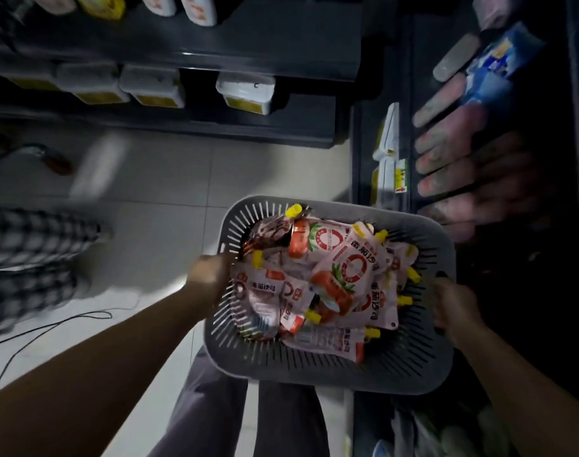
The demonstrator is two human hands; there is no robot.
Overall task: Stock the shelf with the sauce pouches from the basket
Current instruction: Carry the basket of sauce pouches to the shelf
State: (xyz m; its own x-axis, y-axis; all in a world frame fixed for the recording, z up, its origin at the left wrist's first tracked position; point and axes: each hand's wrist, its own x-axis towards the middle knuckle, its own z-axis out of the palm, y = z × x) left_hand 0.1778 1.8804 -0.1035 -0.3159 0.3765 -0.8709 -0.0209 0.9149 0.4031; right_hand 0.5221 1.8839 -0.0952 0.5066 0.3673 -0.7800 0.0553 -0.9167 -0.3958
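A grey slotted plastic basket (314, 367) hangs in front of me above the floor, carried between both hands. It is piled with several pink and red sauce pouches (351, 268) that have yellow caps. My left hand (209, 275) grips the basket's left rim. Its right rim is gripped by my right hand (453, 305). The dark shelf (367, 153) on the right stands just beyond the basket.
The right shelf holds rows of pink packets (453, 140) and a blue packet (499, 64). Another dark shelf (196, 57) with white and yellow tubs runs along the top. A black cable (50, 328) lies on the pale tiled floor at left beside a checked cloth (27, 255).
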